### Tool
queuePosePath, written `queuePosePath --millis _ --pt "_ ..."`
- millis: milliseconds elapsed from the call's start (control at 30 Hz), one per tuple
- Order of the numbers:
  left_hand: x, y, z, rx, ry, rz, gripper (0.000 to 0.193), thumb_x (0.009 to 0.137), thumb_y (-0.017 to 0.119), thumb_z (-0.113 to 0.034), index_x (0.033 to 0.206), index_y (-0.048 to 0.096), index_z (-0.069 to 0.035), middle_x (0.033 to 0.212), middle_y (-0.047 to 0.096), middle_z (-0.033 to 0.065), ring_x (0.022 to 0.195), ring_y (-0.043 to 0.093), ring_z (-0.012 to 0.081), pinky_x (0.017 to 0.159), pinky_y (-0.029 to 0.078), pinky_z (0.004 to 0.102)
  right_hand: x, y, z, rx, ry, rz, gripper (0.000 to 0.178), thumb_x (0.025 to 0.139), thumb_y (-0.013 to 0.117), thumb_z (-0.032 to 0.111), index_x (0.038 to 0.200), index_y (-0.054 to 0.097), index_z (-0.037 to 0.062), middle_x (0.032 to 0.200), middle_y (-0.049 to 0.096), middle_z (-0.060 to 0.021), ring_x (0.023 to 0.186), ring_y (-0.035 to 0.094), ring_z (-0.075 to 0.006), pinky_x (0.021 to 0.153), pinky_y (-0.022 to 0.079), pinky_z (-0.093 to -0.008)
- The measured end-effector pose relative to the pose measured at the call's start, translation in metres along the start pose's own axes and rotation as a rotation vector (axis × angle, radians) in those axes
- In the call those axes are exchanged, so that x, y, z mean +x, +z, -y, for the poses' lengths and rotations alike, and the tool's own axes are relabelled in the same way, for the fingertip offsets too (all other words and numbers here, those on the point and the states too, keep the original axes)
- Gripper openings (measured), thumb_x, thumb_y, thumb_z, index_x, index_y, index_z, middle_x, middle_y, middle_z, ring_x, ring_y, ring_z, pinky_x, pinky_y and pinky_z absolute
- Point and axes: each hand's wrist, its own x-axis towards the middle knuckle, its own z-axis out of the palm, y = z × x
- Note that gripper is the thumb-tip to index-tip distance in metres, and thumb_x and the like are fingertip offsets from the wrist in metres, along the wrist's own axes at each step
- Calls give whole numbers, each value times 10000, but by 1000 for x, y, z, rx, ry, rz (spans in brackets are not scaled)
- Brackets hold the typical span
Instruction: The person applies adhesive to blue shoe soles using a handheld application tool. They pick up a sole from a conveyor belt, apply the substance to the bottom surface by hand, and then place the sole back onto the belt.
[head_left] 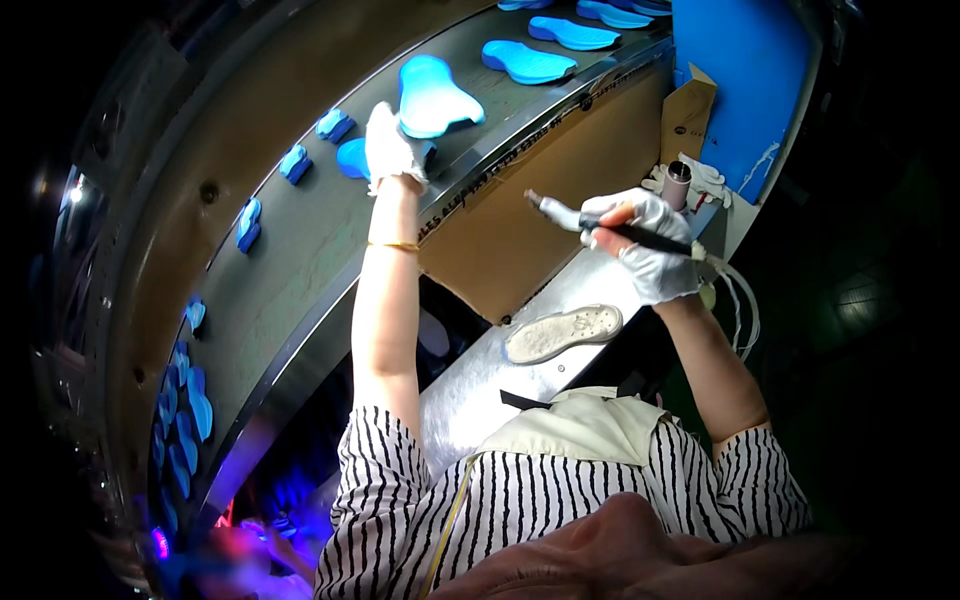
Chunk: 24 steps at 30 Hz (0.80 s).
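Observation:
My left hand (390,150), in a white glove, reaches over the conveyor belt, its fingers along the left edge of a bright blue shoe insole (435,97). The insole is tilted and looks larger than those lying flat; the thumb is hidden. Under that hand, another blue insole (352,158) lies on the belt, partly covered. My right hand (645,240), also gloved but with bare fingertips showing, is closed round a pen-shaped tool (650,238). It has a black handle, a pale wrapped front and a narrow tip pointing left. Pale tubes trail from its rear end.
More blue insoles (530,62) lie along the curved conveyor belt (300,240), with small blue pieces at its far edge. A cardboard sheet (540,200) lines the near side. A pale shoe-sole form (563,334) rests on the metal bench. A bottle (677,185) stands by spare gloves.

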Motion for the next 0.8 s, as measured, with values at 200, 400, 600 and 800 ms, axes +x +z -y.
queuePosePath --millis 200,400,600,800 --pt "-27 -47 9 2006 410 564 420 868 516 -399 1040 589 -23 1032 600 210 985 553 372 868 430 401 -57 0 -13 -7 165 -59 208 718 708 -87 846 590 27 964 652 -118 830 619 -146 754 505 -269" --pt "-88 -57 -36 1684 900 460 262 803 668 -249 972 632 -53 919 627 133 845 604 292 787 474 344 -47 2 -7 -70 220 29 175 748 651 -92 824 561 38 963 646 -98 824 615 -130 742 500 -258" --pt "-144 -69 -87 715 673 222 225 805 712 -176 933 618 -16 902 644 92 892 631 226 842 497 347 -50 5 -26 163 386 47 123 791 639 -45 873 571 15 917 634 -78 777 595 -109 720 480 -233" --pt "-171 -71 -130 -112 532 300 588 965 322 -505 731 564 -23 744 611 134 751 590 288 955 398 512 -30 11 -30 292 511 -9 208 805 649 -27 972 537 26 917 647 -97 744 607 -109 705 498 -233"
